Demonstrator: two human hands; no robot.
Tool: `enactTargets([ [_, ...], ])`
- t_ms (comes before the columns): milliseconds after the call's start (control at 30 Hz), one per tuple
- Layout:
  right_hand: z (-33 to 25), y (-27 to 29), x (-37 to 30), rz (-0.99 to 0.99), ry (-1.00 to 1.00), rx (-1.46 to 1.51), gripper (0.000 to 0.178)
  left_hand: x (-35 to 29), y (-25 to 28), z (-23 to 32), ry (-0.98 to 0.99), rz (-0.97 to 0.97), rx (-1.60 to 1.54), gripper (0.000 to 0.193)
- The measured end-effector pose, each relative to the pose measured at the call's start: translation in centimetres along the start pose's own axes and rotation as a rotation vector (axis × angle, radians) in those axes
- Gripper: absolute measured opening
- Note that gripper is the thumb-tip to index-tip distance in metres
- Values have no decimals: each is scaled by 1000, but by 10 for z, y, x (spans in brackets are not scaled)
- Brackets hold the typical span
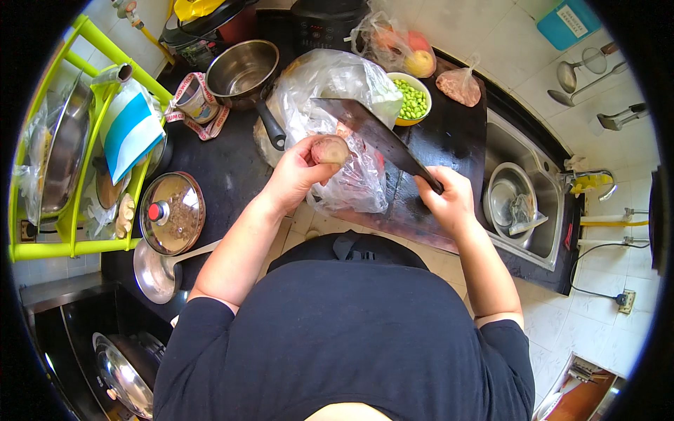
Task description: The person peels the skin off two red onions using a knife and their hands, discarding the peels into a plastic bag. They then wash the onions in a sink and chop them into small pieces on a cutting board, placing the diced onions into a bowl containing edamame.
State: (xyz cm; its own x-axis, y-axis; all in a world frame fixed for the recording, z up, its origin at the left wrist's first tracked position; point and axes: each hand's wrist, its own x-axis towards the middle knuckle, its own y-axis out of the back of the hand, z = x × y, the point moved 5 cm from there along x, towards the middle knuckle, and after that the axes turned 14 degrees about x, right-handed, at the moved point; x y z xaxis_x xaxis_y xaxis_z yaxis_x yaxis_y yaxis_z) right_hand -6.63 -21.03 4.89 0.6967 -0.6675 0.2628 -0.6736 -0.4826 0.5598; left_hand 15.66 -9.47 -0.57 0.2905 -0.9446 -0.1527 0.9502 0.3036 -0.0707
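Holding vegetable (330, 150) in left fingers (321, 172), closed round its side, with pale cut face showing. Held up at center, over the near part of a clear bag (344, 81); cannot tell if touching it. Grasping knife (375, 133) by the handle in right fingers (432, 196), curled tight. Pointing dark blade toward far left, across the bag and just beyond vegetable; cannot tell if in contact.

Under the bag, see dark counter (217, 158). Just left of the bag, note steel pot (242, 70), with black handle angled toward the near side. Left of pot, see small cup (196, 102) with printed band around it. Nearer on left, note glass lid (173, 212) with red knob, and steel ladle (156, 272) beside it. At far left, see green rack (45, 250) loaded with pans and packets.

Right of the bag, note bowl (413, 122) full of green beans (413, 99). Beyond it, see fruit bag (414, 52); to its right, meat bag (460, 85). At right, see sink (553, 217) with steel basin (500, 186) in it, faucet (600, 175) at its right side, utensils (570, 76) hung on wall beyond.
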Motion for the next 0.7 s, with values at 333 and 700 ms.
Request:
enactTargets([
  [333,58,67,-33,535,-306,-208,27,-12,-6,13,-128,6,-130,43],
  [700,155,58,-85,376,-255,-763,33,-5,-14,12,-285,24,57,51],
])
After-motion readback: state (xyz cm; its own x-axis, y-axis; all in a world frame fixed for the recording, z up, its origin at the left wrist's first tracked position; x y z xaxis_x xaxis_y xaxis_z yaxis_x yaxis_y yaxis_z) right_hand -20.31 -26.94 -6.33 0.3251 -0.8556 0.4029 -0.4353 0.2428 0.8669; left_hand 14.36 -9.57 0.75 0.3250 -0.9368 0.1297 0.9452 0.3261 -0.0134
